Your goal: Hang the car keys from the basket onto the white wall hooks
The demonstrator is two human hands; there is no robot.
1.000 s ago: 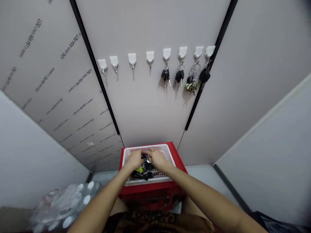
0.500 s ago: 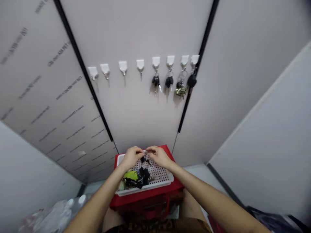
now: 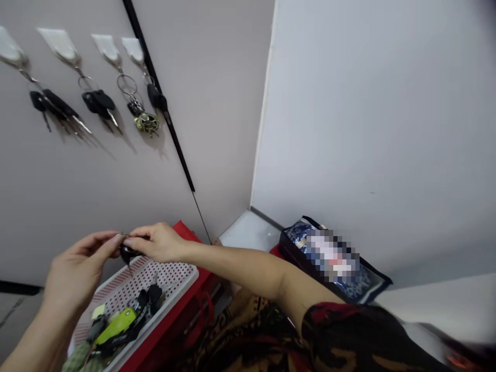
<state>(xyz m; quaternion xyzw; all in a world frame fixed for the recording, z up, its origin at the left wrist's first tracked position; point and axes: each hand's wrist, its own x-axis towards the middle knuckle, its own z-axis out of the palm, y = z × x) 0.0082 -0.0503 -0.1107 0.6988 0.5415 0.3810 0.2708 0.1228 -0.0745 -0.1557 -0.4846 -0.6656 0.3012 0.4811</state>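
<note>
Head view: a black key (image 3: 127,253) is pinched between the left hand (image 3: 79,271) and right hand (image 3: 158,243), blade pointing down, long axis near vertical, above a white basket (image 3: 182,272) on a red stand (image 3: 165,310); further keys (image 3: 98,102) are hung on wall hooks (image 3: 60,44).

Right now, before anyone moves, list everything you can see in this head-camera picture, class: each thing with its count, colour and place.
wall hooks: four, white, in a row at upper left
hanging key bunches: four, mainly black, one with a brass charm, on the hooks
perforated tray: one, white with red dots, on the red unit
lime-green key fob: one, in the tray among dark keys, their count unclear
red unit: one, red, under the tray
packet: one, dark blue, label blurred, against the right wall
black key: one, black, between the hands
left hand: one, above the tray, fingertips at the key
right hand: one, pinching the key
patterned sleeve: one, dark red and black, on the right arm
</note>
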